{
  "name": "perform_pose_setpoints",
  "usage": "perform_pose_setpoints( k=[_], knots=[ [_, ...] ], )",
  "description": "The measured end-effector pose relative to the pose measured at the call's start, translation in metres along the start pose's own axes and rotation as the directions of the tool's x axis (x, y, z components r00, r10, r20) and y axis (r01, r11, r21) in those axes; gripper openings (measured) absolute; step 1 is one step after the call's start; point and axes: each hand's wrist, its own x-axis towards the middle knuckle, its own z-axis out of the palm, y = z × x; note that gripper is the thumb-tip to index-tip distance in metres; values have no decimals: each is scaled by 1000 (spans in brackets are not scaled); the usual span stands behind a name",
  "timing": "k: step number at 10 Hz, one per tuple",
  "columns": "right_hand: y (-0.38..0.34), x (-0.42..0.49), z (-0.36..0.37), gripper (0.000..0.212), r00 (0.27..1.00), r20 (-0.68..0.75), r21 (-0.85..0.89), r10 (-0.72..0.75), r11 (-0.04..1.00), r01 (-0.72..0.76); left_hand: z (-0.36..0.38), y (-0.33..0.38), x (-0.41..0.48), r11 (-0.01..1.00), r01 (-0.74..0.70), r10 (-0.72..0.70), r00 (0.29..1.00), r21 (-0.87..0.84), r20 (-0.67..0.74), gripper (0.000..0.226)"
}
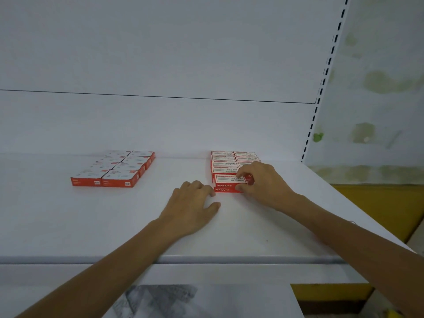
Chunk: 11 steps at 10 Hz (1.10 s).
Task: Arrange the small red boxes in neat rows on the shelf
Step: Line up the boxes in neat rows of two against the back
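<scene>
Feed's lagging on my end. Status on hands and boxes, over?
Left hand resting open on white shelf. Right hand pinches front small red cardboard box, stacked atop another. Nothing blocking.

You have two blocks of small red boxes lying flat on the white shelf (pixel 91 226), well apart; the left block (pixel 114 168) is two columns by four rows, white tops up, red fronts facing you; the right block (pixel 229 160) runs back in two columns; at its front the upper box (pixel 229 180) sits on a lower box (pixel 226 190), pinched by your right hand (pixel 263 182).
</scene>
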Motion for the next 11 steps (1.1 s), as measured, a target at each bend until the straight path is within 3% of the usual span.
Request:
perform_pose_setpoints(
  k=[3, 5, 6, 8, 10, 11],
  knots=[
    [-8, 7, 0, 28, 997, 0, -16, 74, 997, -74, 1, 0, 1, 1000, 7, -7, 1000, 3, 2, 38],
    [-2, 5, 0, 35, 999, 21, 22, 46, 999, -46, -3, 2, 1, 1000, 8, -8, 1000, -1, 28, 37],
    [7, -2, -5, 49, 998, 61, 120, -1, 993, -6, -4, 8, 1, 998, -35, 36, 999, -50, 23, 31],
    [33, -25, -28, 36, 998, -6, 127, 62, 990, -61, 7, 57, 5, 946, -193, 197, 980, -261, -13, 25],
    [70, -66, -61, 22, 978, -84, 103, 190, 978, -181, 24, 118, 17, 874, -283, 338, 938, -395, 74, 44],
    [85, -94, -71, 28, 961, -119, 80, 249, 967, -241, 29, 140, 19, 866, -303, 370, 924, -398, 102, 62]
  ],
)
